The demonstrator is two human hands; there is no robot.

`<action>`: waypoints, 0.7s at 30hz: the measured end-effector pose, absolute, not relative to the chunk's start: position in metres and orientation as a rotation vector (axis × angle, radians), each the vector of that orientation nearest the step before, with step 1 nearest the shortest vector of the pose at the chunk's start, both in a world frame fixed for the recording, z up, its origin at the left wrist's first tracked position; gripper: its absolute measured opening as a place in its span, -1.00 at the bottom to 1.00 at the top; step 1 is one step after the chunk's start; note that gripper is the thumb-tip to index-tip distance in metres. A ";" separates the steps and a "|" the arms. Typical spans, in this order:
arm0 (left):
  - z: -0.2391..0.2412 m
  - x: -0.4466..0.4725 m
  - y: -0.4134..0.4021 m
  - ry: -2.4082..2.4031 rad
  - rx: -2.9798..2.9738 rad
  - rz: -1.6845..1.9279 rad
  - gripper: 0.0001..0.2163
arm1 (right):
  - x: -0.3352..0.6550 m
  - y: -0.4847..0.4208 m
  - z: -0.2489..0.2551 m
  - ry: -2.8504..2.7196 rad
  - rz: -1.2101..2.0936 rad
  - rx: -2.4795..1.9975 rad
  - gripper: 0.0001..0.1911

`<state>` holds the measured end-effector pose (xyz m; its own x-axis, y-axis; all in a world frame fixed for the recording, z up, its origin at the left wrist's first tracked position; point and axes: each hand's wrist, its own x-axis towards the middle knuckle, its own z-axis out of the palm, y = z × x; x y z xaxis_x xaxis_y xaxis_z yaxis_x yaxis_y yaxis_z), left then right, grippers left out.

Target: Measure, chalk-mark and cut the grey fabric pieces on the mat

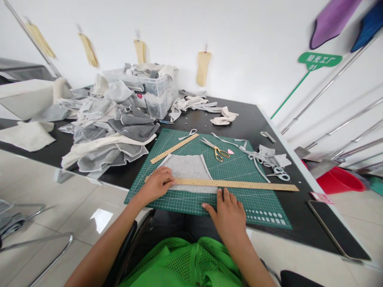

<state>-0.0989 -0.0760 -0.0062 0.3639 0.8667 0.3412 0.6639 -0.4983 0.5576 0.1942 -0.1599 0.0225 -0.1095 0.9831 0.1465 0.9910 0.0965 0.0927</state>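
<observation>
A grey fabric piece [188, 167] lies on a green cutting mat [239, 169]. A long wooden ruler [239, 184] lies across the fabric's near edge. My left hand [157, 184] presses down on the ruler's left end and the fabric. My right hand [228, 213] rests flat on the mat just below the ruler, fingertips touching the fabric's near edge. It holds nothing. A shorter wooden ruler [174, 148] lies diagonally at the mat's far left. Gold-handled scissors [216, 150] lie on the mat beyond the fabric, with a small pink chalk piece [230, 151] beside them.
A heap of grey and cream fabric [107, 127] fills the table's left. Behind it stands a clear plastic bin [155, 93]. Fabric strips and silver scissors [278, 172] lie to the mat's right. A phone [336, 229] lies near the right edge. A red basin [339, 180] sits beyond the table.
</observation>
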 end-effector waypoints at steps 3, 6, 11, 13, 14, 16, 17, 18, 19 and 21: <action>-0.005 -0.096 -0.073 1.390 2.303 0.852 -0.86 | 0.195 -0.151 0.045 -2.371 -0.156 -2.074 -0.50; -0.004 -0.088 -0.072 1.517 2.272 0.838 -0.80 | 0.195 -0.126 0.060 -2.451 -0.081 -1.821 -0.69; -0.004 -0.080 -0.073 1.617 2.258 0.828 -0.79 | 0.189 -0.082 0.046 -2.568 0.261 -1.374 -0.61; -0.004 -0.083 -0.074 1.614 2.271 0.808 -0.84 | 0.191 -0.076 0.036 -2.544 0.345 -1.387 -0.68; -0.003 -0.086 -0.075 1.622 2.283 0.793 -0.86 | 0.194 -0.075 0.032 -2.532 0.367 -1.408 -0.72; -0.003 -0.097 -0.076 1.654 2.320 0.750 -0.86 | 0.202 -0.075 0.028 -2.502 0.386 -1.470 -0.76; -0.003 -0.103 -0.076 1.649 2.349 0.715 -0.84 | 0.207 -0.076 0.028 -2.483 0.385 -1.510 -0.76; -0.004 -0.111 -0.076 1.637 2.380 0.681 -0.81 | 0.211 -0.076 0.029 -2.468 0.384 -1.544 -0.76; -0.005 -0.119 -0.075 1.633 2.402 0.653 -0.73 | 0.216 -0.076 0.030 -2.461 0.384 -1.571 -0.75; -0.008 -0.135 -0.072 1.608 2.434 0.609 -0.58 | 0.222 -0.076 0.033 -2.476 0.393 -1.595 -0.73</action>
<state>-0.1348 -0.0715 -0.0077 0.3385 0.9086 0.2449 0.8428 -0.4084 0.3506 0.2216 -0.0758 0.0331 -0.4132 0.9107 0.0005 0.8658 0.3930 -0.3096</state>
